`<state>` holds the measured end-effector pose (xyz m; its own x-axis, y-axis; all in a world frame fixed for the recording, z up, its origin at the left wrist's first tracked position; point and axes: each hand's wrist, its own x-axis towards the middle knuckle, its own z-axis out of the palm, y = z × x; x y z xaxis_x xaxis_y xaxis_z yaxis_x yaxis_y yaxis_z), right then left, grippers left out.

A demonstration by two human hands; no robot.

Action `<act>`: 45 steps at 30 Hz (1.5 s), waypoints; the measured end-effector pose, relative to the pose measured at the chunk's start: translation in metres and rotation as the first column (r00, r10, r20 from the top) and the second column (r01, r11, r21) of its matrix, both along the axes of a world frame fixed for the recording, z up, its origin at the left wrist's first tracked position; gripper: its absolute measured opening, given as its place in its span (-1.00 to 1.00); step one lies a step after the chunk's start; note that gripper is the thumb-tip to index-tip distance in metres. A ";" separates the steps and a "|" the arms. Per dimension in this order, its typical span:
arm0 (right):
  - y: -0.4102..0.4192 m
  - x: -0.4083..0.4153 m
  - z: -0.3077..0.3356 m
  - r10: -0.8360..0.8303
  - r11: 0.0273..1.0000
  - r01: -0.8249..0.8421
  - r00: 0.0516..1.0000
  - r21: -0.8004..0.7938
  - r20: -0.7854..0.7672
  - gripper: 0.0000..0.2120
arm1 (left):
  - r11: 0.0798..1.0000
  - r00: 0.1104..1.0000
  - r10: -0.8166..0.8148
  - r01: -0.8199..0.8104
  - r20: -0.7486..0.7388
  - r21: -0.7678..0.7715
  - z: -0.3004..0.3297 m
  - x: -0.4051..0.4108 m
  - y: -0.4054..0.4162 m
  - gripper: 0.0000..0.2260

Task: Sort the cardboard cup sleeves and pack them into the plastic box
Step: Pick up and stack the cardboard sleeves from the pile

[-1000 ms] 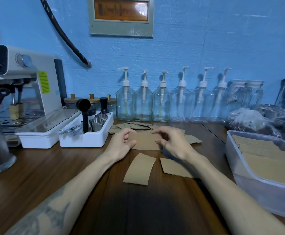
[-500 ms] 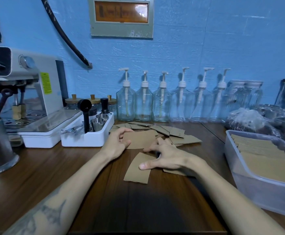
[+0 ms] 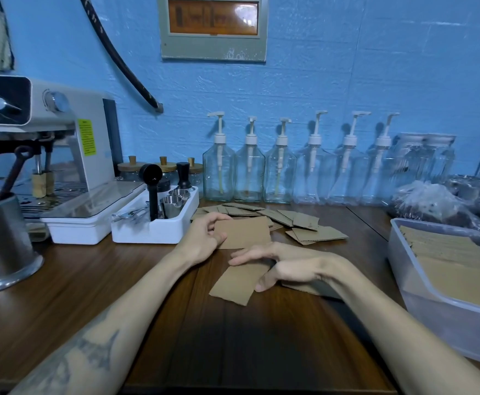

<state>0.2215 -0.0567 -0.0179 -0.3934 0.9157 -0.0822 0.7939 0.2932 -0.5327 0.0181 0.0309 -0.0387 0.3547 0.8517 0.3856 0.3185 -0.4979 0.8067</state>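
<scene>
In the head view, a small stack of sleeves (image 3: 243,232) is pinched in the left hand (image 3: 204,238), probably for collecting. A loose sleeve (image 3: 237,283) on the tabletop (image 3: 261,337) is touched by the right hand (image 3: 284,266), fingers spread. The plastic box (image 3: 444,306) sits well apart on the right, part-filled.

Espresso machine (image 3: 62,155), white tray (image 3: 159,223) of tools, steel jug (image 3: 2,238), pump bottles (image 3: 281,169) along blue wall (image 3: 347,67)
</scene>
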 end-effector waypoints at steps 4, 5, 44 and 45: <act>0.004 -0.002 0.003 0.009 0.999 -0.013 0.998 0.048 0.067 -0.40 | 1.000 1.000 -0.003 0.003 -0.001 0.003 0.000 0.000 0.001 -0.73; 0.004 -0.001 0.003 -0.006 0.998 0.001 0.997 0.057 0.073 -0.39 | 1.000 1.000 -0.005 0.005 -0.001 0.000 0.000 0.000 0.001 -0.72; 0.017 0.012 -0.008 -0.573 0.720 0.547 0.816 0.428 -0.079 -0.71 | 0.995 0.992 -0.094 0.095 -0.085 0.015 -0.011 0.006 0.004 -0.79; 0.018 0.013 -0.007 -0.542 0.741 0.532 0.834 0.410 -0.102 -0.65 | 0.995 0.993 -0.090 0.092 -0.077 0.024 -0.010 0.006 0.003 -0.79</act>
